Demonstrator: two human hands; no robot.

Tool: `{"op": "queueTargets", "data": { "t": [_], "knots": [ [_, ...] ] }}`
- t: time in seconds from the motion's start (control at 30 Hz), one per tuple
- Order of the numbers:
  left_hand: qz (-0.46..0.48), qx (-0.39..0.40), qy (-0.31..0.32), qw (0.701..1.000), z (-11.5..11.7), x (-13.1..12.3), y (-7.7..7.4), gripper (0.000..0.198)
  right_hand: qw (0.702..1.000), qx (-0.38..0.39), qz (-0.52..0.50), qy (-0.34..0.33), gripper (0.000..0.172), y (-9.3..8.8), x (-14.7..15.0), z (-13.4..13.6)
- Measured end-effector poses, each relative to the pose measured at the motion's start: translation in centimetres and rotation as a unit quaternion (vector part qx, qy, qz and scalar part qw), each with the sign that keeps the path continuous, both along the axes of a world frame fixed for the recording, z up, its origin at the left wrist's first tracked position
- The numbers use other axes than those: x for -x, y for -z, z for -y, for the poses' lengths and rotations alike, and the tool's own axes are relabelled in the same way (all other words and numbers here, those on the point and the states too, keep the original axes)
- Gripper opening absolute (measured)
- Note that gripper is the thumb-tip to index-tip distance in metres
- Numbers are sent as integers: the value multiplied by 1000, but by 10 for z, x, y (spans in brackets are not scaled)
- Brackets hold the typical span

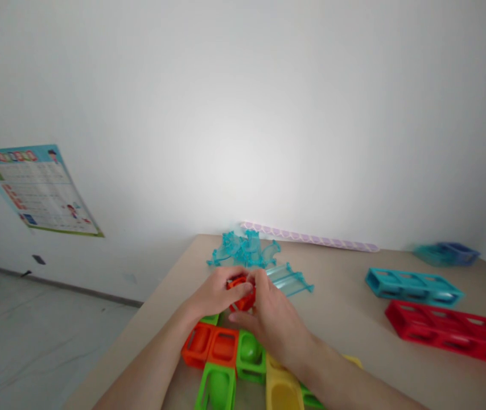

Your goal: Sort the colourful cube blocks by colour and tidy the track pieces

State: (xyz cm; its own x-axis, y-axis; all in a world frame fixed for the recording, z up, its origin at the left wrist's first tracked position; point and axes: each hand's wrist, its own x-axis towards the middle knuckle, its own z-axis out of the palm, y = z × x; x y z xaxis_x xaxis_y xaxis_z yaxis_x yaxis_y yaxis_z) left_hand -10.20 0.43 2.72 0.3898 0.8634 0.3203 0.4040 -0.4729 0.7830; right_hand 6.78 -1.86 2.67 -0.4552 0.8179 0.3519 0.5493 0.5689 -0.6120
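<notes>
Both of my hands close around one red hollow toy block [242,293] above the table. My left hand [221,290] grips its left side, with the thumb laid across the front. From the right, my right hand [268,307] holds the same block, fingers over its top and side. My fingers hide much of the block. Just below sit orange hollow blocks [223,346], a green block [251,356], another green block [216,390] and a yellow block [284,393], side by side. My right forearm covers part of the yellow and green pieces.
Clear blue track pieces [245,249] lie heaped behind my hands, with a straight clear track [289,279] beside them. A teal block row [414,286] and a red block row [452,332] lie at right. A patterned purple strip [311,237] runs along the wall.
</notes>
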Motion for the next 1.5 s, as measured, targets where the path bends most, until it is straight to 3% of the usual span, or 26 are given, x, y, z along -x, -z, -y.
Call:
{"op": "queueTargets", "data": {
  "t": [0.1,0.17,0.27,0.33,0.67,0.9,1.0,1.13,1.2,1.37,1.5],
  "knots": [
    [65,3,-75,995,-6,0,5,43,995,-90,27,27,37,-8,-2,8],
    [123,4,-159,980,-11,-1,7,51,991,-113,65,-10,29,-13,-3,15],
    [184,24,-258,948,-16,-1,7,57,985,-67,120,-101,40,-16,-2,23],
    [200,43,-278,939,-17,-2,7,59,979,-28,150,-137,49,-14,0,26],
    [162,22,-239,957,-18,1,9,52,976,81,162,-121,38,-15,10,30],
    [167,33,-242,955,-18,0,10,51,991,62,76,-95,37,-10,10,38],
    [172,43,-245,953,-16,-2,9,51,989,2,79,-126,35,-7,11,40],
    [171,36,-248,953,-12,-5,4,47,967,-149,92,-184,25,-1,12,44],
    [176,36,-242,953,-10,-6,2,48,970,-165,50,-174,22,0,11,43],
    [168,51,-210,962,-12,-4,2,55,988,-54,-135,-49,22,-14,0,23],
    [147,27,-217,965,-16,-1,8,56,984,41,-171,15,15,-30,-13,-7]
  ]
}}
